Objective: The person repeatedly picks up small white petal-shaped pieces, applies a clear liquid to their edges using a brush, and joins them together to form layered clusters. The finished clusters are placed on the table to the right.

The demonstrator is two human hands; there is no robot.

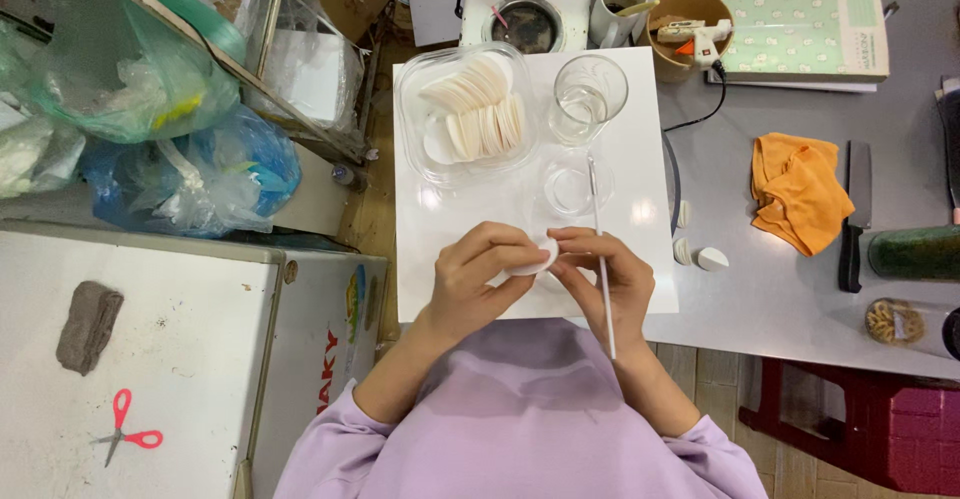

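Observation:
My left hand point(478, 281) and my right hand point(600, 277) meet over the near edge of a white board point(640, 139). Between their fingertips they pinch one round white cotton pad point(532, 257). My right hand also holds a thin white stick point(601, 249), which runs from my wrist up toward a small clear dish point(572, 185). Beyond the hands stands a clear plastic container point(468, 111) filled with several round cotton pads. A clear drinking glass point(588, 97) stands to its right.
On the grey table lie an orange cloth point(797, 187), a black-handled knife point(854, 215), a glue gun in a brown cup point(692, 31), a green patterned notebook point(802, 21) and small white caps point(702, 256). Plastic bags point(150, 109) and red-handled scissors point(124, 431) are on the left.

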